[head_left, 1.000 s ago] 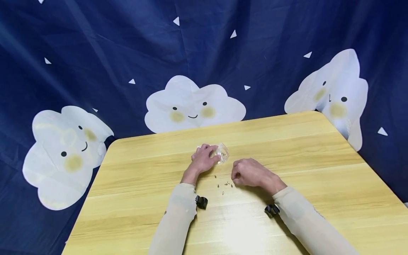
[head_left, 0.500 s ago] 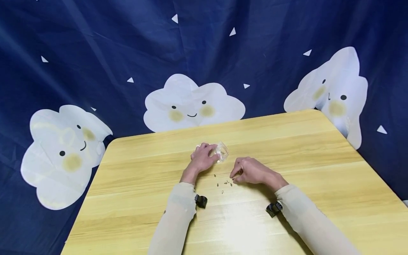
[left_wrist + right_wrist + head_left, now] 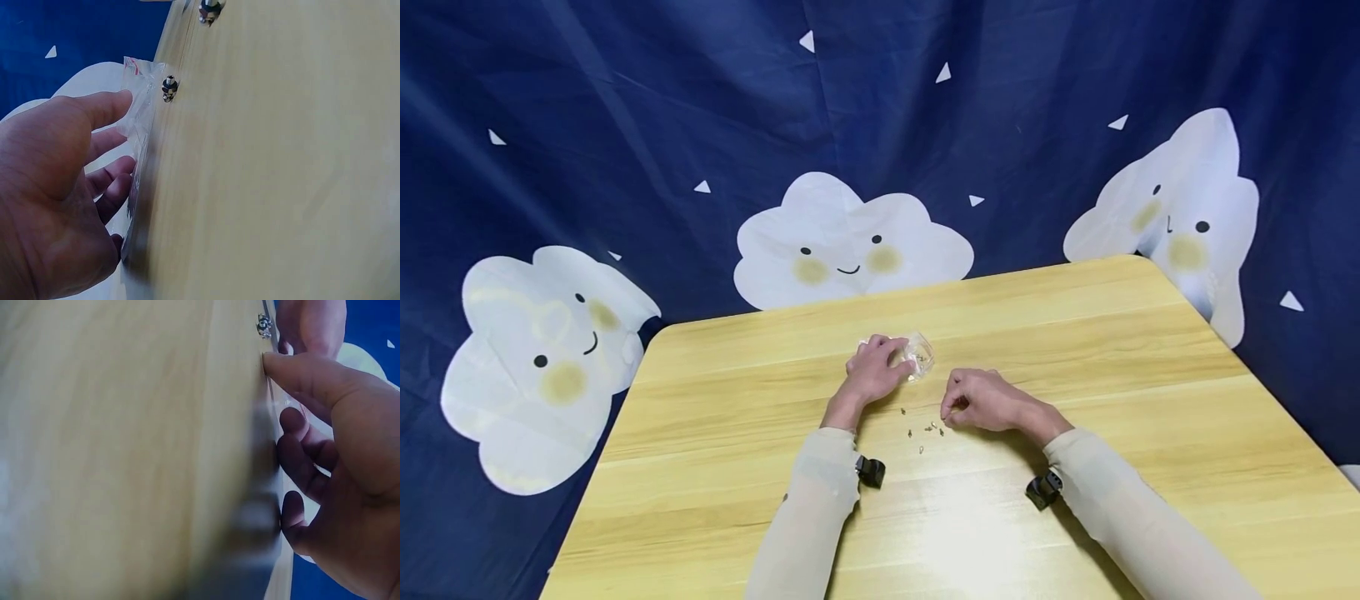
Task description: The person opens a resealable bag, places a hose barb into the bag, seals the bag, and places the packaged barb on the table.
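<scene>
While a blue curtain [image 3: 895, 108] printed with white clouds is hung beyond the table [image 3: 1075, 333], both wrists are covered by pale sleeves [image 3: 805, 508] and fitted with small black devices [image 3: 870, 472]. Part of a clear plastic bag [image 3: 922, 344] is hidden by the left hand [image 3: 872, 371], whose fingers are spread apart and set against it. Between the forearms, nearer than the bag, small metal pieces [image 3: 169, 89] are scattered on the table. Just beside them the right hand [image 3: 988, 400] is held low, its thumb and forefinger tips kept close together; whether a piece is gripped there cannot be told.
</scene>
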The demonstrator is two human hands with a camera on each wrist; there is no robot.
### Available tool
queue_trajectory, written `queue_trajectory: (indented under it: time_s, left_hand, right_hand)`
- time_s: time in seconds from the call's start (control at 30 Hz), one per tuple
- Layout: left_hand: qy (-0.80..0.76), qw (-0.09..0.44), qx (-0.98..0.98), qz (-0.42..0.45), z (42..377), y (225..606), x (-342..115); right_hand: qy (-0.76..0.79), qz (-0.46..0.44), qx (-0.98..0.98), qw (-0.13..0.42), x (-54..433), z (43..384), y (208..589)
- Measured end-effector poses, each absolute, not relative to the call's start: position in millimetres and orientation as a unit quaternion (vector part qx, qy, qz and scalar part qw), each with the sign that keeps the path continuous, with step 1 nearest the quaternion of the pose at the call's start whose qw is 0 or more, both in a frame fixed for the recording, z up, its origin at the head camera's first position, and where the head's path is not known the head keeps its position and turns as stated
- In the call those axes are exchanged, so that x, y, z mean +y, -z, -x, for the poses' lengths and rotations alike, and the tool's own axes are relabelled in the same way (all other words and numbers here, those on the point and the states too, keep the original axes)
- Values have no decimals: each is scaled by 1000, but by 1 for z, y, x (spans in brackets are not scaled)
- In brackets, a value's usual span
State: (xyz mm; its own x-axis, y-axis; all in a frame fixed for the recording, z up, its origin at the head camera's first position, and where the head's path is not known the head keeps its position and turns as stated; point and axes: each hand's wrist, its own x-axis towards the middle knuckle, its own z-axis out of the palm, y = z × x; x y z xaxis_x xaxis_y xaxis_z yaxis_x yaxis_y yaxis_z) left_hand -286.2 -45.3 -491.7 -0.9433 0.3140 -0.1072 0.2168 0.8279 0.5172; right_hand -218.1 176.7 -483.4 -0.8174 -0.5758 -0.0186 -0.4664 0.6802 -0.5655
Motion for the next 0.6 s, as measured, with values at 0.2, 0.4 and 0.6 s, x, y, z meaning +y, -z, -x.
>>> queue_trajectory:
  time_s: [0.2, 0.4, 0.6]
  left_hand:
    - [-258, 91, 952, -141, 288, 490, -47]
    - [-265, 90, 950, -137, 290, 490, -48]
    - [-263, 97, 950, -137, 287, 492, -44]
  right_hand:
    - [261, 303, 911, 101, 178, 222, 481]
    - [326, 297, 894, 75, 182, 231, 476]
    - [337, 273, 900, 49, 185, 237, 476]
